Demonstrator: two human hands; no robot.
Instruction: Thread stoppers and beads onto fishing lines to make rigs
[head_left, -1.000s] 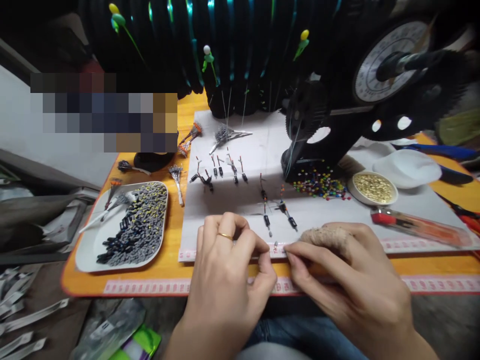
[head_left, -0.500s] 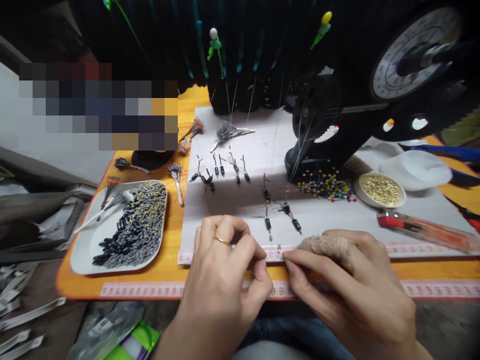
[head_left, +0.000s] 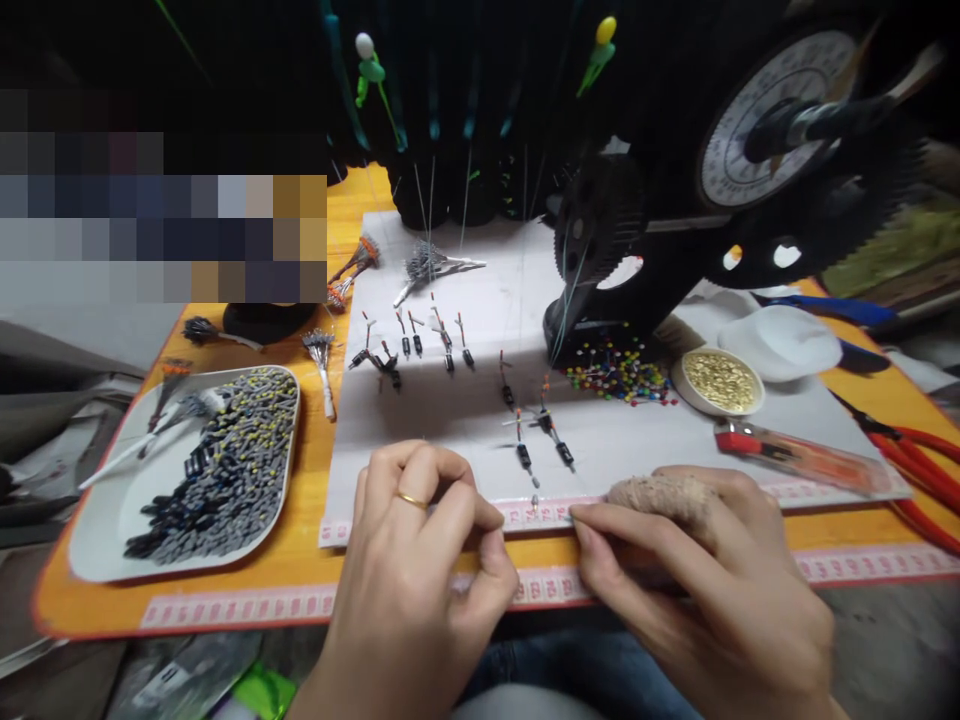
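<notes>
My left hand point(head_left: 424, 550), with a gold ring, is closed in a pinch at the front edge of the white board point(head_left: 442, 440). My right hand point(head_left: 705, 570) pinches thumb to forefinger a short way to its right, tan wrapping point(head_left: 664, 495) round one finger. Whatever the fingertips hold is too fine to make out. A small grey and orange piece point(head_left: 535, 503) sits in the gap between the hands. Just beyond are black barrel-shaped pieces point(head_left: 523, 457) with orange-tipped stems, and another such piece point(head_left: 564, 457). More of these point(head_left: 406, 346) stand farther back.
A white tray point(head_left: 94, 535) of grey and black pieces stands left. Coloured ball-headed pins point(head_left: 619, 372), a dish of golden bits point(head_left: 721, 382), a red cutter point(head_left: 799, 455) and red-handled pliers point(head_left: 911, 455) lie right. A black geared machine point(head_left: 600, 215) with hanging threads rises behind.
The view has shifted, so the table things appear farther left. My hands have drawn slightly apart, both still pinched. The small grey and orange piece now shows nearer my left fingertips.
</notes>
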